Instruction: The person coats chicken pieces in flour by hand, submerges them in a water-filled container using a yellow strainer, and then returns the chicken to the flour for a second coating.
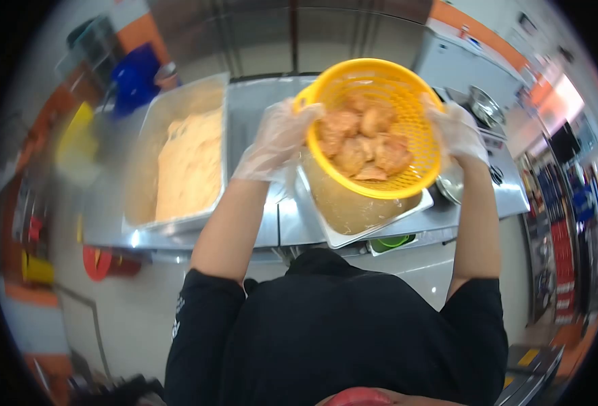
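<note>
A yellow perforated basket [417,152] is held up between my two gloved hands, with several pieces of raw, coated-looking meat [363,139] inside. My left hand [285,132] grips its left rim near the handle loop. On the opposite side, my right hand [456,128] is closed on the right rim. Both hands wear clear plastic gloves. Below the basket is a white-rimmed tray [343,238] of cloudy brownish liquid [353,206], partly hidden by the basket. To the left, a large tub [226,135] holds a light orange powdery coating [190,166].
The steel counter [248,227] runs across the view. Metal bowls [486,107] stand at the right, near a scale-like device [494,143]. A blue container [135,78] is at the back left. A red round object [102,262] and a green container [390,241] sit below counter level.
</note>
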A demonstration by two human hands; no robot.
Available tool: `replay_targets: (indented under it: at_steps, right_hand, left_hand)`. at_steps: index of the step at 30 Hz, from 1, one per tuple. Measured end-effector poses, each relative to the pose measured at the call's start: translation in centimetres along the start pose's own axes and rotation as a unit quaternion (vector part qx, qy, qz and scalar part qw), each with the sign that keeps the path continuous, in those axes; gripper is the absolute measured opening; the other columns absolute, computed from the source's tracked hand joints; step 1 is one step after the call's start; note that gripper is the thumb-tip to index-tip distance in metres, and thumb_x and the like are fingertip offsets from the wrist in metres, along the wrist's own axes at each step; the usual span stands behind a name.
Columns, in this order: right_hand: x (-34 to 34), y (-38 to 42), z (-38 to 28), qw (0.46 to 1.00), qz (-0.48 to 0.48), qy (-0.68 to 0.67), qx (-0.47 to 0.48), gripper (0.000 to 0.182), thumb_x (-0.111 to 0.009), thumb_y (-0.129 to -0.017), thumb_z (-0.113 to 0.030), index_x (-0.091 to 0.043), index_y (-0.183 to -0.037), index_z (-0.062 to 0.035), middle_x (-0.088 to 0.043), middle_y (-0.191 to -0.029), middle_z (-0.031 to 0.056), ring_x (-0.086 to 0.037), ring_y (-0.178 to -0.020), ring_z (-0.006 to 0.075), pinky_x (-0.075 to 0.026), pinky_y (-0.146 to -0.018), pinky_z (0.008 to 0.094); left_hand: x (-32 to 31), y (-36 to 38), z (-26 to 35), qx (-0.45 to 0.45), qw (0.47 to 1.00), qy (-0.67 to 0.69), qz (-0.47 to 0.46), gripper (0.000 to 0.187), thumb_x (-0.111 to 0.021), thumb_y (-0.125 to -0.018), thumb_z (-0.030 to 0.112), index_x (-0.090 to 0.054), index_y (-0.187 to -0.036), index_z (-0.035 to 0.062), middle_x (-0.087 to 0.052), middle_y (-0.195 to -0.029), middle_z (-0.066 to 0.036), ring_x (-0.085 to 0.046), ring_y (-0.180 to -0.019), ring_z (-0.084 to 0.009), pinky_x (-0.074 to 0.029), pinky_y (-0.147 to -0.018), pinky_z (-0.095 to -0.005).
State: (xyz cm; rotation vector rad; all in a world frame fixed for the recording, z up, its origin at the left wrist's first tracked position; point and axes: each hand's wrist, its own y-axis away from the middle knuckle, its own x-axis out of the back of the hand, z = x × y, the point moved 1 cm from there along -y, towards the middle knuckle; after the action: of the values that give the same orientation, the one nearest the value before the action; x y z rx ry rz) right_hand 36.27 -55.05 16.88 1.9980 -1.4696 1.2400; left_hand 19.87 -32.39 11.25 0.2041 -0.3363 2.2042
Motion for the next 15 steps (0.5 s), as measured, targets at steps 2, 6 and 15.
replay_targets:
  at_steps: [2, 6, 15]
  right_hand:
    - [-2.7, -0.5, 3.1, 0.991, 0.034, 0.039, 0.120, 0.063, -0.050, -0.088, -0.056, -0.068, -0.093, 0.0043, -0.066, -0.084, 0.0250, -0.066, -0.088, 0.0357, -0.049, -0.075, 0.0416]
    - [-6.8, -3.6, 6.2, 0.984, -0.035, 0.173, 0.030, 0.063, -0.051, -0.088, -0.053, -0.062, -0.106, 0.0069, -0.062, -0.105, 0.0305, -0.061, -0.106, 0.0362, -0.047, -0.086, 0.0429]
    - [-6.1, -3.0, 6.3, 0.993, -0.088, 0.081, -0.002, 0.068, -0.051, -0.087, -0.057, -0.062, -0.108, 0.0059, -0.062, -0.103, 0.0318, -0.062, -0.103, 0.0374, -0.047, -0.085, 0.0429]
  left_hand:
    - [-1.0, -0.5, -3.5, -0.001, 1.000, 0.005, 0.000, 0.039, -0.060, -0.082, 0.031, -0.065, -0.095, -0.0051, -0.066, -0.079, -0.011, -0.061, -0.071, -0.0170, -0.050, -0.064, -0.0328]
    - [-3.0, -1.2, -6.9, -0.049, 0.998, 0.021, -0.014, 0.038, -0.060, -0.082, 0.030, -0.064, -0.095, -0.0059, -0.065, -0.078, -0.011, -0.061, -0.069, -0.0169, -0.050, -0.062, -0.0321]
    - [-1.7, -1.3, -5.1, 0.031, 0.998, 0.032, -0.046, 0.028, -0.061, -0.086, 0.024, -0.064, -0.096, -0.0022, -0.063, -0.080, -0.003, -0.058, -0.070, -0.0111, -0.048, -0.063, -0.0268]
